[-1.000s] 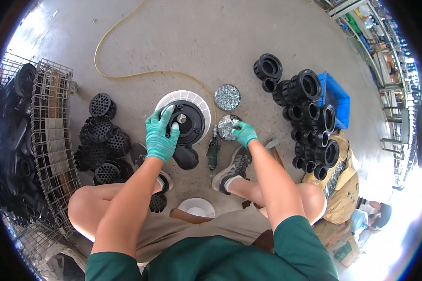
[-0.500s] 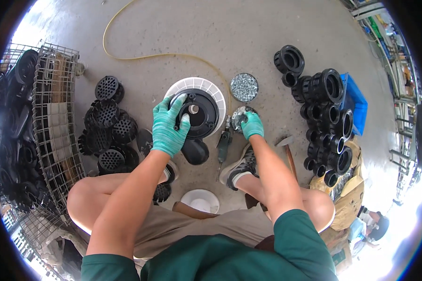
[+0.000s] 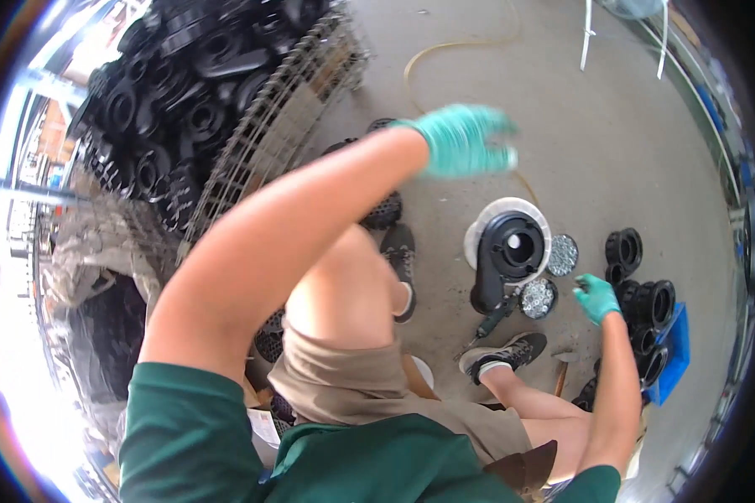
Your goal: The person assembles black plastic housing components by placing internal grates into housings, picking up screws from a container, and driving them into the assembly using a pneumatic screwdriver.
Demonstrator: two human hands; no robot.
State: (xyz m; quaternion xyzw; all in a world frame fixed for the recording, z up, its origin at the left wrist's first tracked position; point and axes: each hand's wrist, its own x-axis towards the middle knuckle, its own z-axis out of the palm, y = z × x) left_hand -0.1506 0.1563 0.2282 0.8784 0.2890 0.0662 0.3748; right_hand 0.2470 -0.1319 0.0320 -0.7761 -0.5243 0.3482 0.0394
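Observation:
My left hand (image 3: 466, 141), in a green glove, is raised over the floor beside the wire cage. Its fingers are apart with nothing visible between them, though slightly blurred. My right hand (image 3: 597, 298), gloved alike, hovers just right of a round dish of small metal parts (image 3: 538, 298). Its fingers are curled together, and a small dark thing shows at the tips, too small to name. Between the hands, a round black plastic housing (image 3: 512, 246) with a side lobe rests on a white round stand (image 3: 476, 239); neither hand touches it.
Another dish of small metal parts (image 3: 563, 254) stands beside the stand. A hand-held power tool (image 3: 497, 318) and a hammer (image 3: 561, 373) lie near my shoes. At left, a wire cage (image 3: 264, 126) holds black plastic parts. Black rings (image 3: 661, 300) stand beside a blue bin (image 3: 671, 356). A yellow hose (image 3: 419, 63) crosses the floor.
My left hand has let go of the black housing and swung up and left. My right hand has come out of the nearer dish to its right. The view has turned left.

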